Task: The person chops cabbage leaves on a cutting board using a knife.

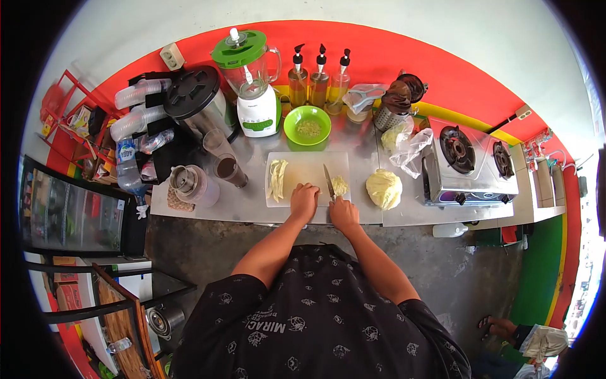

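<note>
Fingers of our R hand [344, 213] are wrapped round the handle of a knife [329, 180] at abt 4:30 on the cutting bd [306, 165], its blade pointing just shy of 12. Our L hand [304, 201] is down at 6 o'clock on the bd, fingers bent; can't tell whether they pinch anything.

Taking the bd's middle as clock centre, we've got a pile of chopped cabbage [340, 186] at 3, just beside the blade, & longer cabbage strips [276, 179] at 9, also on the bd. Off the bd on the table [360, 149], a pale cabbage head [384, 189] sits near at 3. Green bowl [307, 138] w/ small pale bits in it stands at 12; blender [259, 112] at 11, three pump bottles [319, 87] behind the bowl nr 12. Clear plastic bag [413, 150] lies btwn 2 & 3, w/ the two-burner stove [470, 186] beyond it. Cup of dark liquid [231, 172] stands at 9.
</note>
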### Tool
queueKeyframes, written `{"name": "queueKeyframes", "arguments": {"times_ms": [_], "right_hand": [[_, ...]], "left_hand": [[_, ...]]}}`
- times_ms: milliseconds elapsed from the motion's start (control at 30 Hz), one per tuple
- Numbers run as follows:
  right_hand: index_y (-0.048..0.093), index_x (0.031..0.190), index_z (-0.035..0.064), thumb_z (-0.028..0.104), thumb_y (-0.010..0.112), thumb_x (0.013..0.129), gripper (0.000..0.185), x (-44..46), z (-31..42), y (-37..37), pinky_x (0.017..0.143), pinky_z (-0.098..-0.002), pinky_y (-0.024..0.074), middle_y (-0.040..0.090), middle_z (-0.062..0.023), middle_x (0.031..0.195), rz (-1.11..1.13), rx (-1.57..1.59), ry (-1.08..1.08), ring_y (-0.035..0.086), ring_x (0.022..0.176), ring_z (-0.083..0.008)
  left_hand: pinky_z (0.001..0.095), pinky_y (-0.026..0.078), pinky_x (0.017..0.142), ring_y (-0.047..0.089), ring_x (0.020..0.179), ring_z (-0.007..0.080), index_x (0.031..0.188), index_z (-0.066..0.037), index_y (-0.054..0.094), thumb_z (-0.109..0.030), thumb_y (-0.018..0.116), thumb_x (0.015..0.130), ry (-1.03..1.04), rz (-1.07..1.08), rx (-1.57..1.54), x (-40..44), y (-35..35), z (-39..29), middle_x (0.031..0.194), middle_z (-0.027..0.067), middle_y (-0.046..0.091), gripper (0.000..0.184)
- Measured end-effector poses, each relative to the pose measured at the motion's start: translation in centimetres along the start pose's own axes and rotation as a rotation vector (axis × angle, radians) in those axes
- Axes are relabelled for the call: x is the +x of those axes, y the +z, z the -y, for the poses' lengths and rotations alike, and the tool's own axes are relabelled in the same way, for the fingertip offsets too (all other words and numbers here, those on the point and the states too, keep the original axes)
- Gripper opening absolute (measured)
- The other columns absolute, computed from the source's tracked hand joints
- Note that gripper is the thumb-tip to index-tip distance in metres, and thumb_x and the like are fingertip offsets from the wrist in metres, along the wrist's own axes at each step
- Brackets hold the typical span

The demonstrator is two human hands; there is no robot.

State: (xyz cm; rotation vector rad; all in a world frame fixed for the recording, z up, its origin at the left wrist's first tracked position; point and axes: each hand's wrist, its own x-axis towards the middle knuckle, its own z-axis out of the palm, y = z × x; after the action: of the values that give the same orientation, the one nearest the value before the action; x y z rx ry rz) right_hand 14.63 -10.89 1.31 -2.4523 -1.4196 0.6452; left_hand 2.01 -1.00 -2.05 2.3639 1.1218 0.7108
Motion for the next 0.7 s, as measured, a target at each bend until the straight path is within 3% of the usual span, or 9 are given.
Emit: {"name": "queueKeyframes", "arguments": {"times_ms": [333,700], "right_hand": [[0.062,0.104,-0.0003,0.037,0.051,0.100,0.039,-0.9,1.5,0.7,0.084,-0.0539,0.0536,0.070,-0.0281,0.096,0.067,-0.037,-0.054,0.069,0.093,-0.0455],[0.059,0.103,-0.0001,0.032,0.045,0.104,0.035,-1.1,2.0,1.6,0.081,-0.0493,0.0562,0.072,-0.0238,0.096,0.099,-0.192,-0.101,0.071,0.091,-0.0408]], "left_hand": [[0.0412,0.051,0.085,0.060,0.093,0.0307,0.091,-0.011,0.075,-0.011,0.068,0.084,-0.024,0.063,-0.040,-0.5,-0.3,0.4,0.092,0.0055,0.068,0.010],[0.0420,0.051,0.084,0.061,0.095,0.0306,0.090,-0.012,0.075,-0.008,0.067,0.083,-0.087,0.076,0.003,-0.1,0.1,0.2,0.093,0.0047,0.068,0.012]]}}
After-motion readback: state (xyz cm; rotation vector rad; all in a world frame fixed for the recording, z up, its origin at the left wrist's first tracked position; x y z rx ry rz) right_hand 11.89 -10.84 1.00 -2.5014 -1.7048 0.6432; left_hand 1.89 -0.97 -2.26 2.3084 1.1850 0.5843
